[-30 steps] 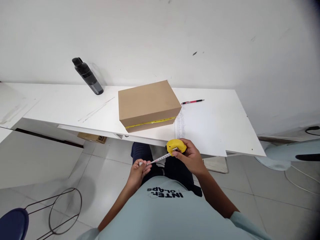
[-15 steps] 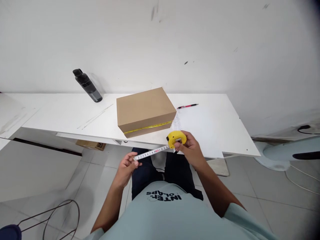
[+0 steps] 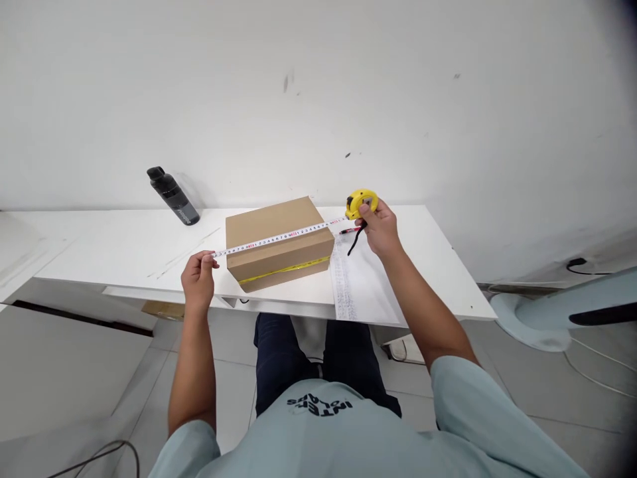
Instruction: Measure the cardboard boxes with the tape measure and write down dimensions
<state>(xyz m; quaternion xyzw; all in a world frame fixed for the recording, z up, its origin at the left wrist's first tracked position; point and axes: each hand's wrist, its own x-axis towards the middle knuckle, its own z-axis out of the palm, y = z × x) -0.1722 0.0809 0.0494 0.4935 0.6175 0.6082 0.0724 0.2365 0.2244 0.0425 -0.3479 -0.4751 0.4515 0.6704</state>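
Note:
A brown cardboard box (image 3: 269, 212) with yellow tape (image 3: 283, 269) along its front side sits on the white desk. Across its top runs the white blade of a tape measure (image 3: 361, 202); I cannot tell whether the blade touches the cardboard. My left hand (image 3: 200, 275) pinches the blade's free end just beyond the box's left side. My right hand (image 3: 381, 229) is closed on the yellow case, past the right side of the box. A black wrist strap (image 3: 356, 240) dangles from the case.
A black bottle (image 3: 174, 197) stands at the back left of the desk (image 3: 124, 249), near the wall. Right of the box lie a written paper sheet (image 3: 365, 282) and a red and black pen (image 3: 349, 230), partly hidden behind the strap. A pale blue appliance (image 3: 542, 318) stands to the right.
Both hands have risen and moved apart, from in front of the desk to over the box. More blade is out of the case, stretched across the box top.

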